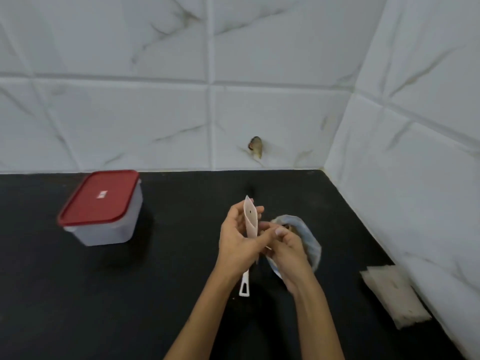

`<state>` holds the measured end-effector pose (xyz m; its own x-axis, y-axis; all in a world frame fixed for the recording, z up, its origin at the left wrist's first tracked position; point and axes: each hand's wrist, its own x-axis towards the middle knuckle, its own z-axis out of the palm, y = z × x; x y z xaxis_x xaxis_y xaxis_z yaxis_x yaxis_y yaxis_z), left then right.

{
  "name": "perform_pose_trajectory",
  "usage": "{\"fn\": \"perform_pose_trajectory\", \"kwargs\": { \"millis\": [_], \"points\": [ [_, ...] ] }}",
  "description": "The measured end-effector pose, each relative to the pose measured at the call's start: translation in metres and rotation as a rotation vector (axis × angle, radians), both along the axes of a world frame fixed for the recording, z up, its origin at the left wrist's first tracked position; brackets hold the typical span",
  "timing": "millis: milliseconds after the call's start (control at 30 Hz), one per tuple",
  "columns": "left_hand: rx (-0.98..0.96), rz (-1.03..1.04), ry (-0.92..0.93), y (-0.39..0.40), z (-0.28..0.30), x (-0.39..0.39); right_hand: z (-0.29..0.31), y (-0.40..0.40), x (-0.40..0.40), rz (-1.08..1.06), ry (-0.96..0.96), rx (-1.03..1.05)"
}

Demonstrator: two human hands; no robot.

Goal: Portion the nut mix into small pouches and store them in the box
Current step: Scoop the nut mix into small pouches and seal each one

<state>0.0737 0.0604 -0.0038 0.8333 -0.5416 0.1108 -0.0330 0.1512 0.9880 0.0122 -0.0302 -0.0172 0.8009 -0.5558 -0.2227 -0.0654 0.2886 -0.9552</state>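
Holding a small pale paper pouch (250,219) upright, the left hand (237,242) curls round it while the right hand (287,249) pinches its lower edge, above the black table (155,294). Just behind sits a bluish bag of nut mix (309,237); a white plastic scoop handle (244,284) pokes out nearer. Far left stands the red-lidded translucent plastic box (101,207), closed; a stack of spare pouches (394,294) lies at the right wall.

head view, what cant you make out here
- Bowl contents: the right hand covers most of it.
- White scoop: only its handle shows below the left hand.
- Small pouch: fill level hidden by fingers.
- Box: red lid closed, inside unseen.
- Spare pouches: too blurred to count.
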Motion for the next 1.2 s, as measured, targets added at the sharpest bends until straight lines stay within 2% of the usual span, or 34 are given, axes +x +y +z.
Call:
{"fn": "perform_pose_trajectory", "kwargs": {
  "millis": [100, 200, 267, 333, 433, 567, 700, 867, 1033, 1200],
  "points": [
    [0.136, 0.137, -0.163, 0.019, -0.005, 0.019, 0.002, 0.009, 0.016, -0.168, 0.026, -0.203],
    [0.28, 0.188, -0.303, 0.036, -0.007, 0.034, 0.017, 0.019, 0.028, -0.253, -0.065, -0.296],
    [0.334, 0.188, -0.359, 0.043, -0.007, 0.04, 0.027, 0.027, 0.032, -0.184, -0.113, -0.36],
    [0.367, 0.179, -0.402, 0.048, -0.009, 0.046, 0.032, 0.034, 0.036, -0.052, -0.091, -0.514],
    [0.431, 0.154, -0.49, 0.05, -0.012, 0.053, 0.032, 0.04, 0.04, 0.049, 0.01, -0.784],
    [0.47, 0.143, -0.633, 0.049, -0.024, 0.056, 0.03, 0.041, 0.039, 0.035, 0.202, -1.055],
    [0.437, 0.128, -0.688, 0.045, -0.028, 0.054, 0.032, 0.041, 0.035, 0.091, 0.253, -1.036],
    [0.38, 0.178, -0.712, 0.044, -0.04, 0.052, 0.034, 0.042, 0.034, 0.203, 0.231, -0.753],
    [0.333, 0.248, -0.685, 0.047, -0.036, 0.05, 0.031, 0.048, 0.033, 0.186, 0.277, -0.799],
    [0.311, 0.121, -0.666, 0.056, -0.041, 0.05, 0.032, 0.06, 0.03, 0.211, 0.301, -0.857]
  ]
}}
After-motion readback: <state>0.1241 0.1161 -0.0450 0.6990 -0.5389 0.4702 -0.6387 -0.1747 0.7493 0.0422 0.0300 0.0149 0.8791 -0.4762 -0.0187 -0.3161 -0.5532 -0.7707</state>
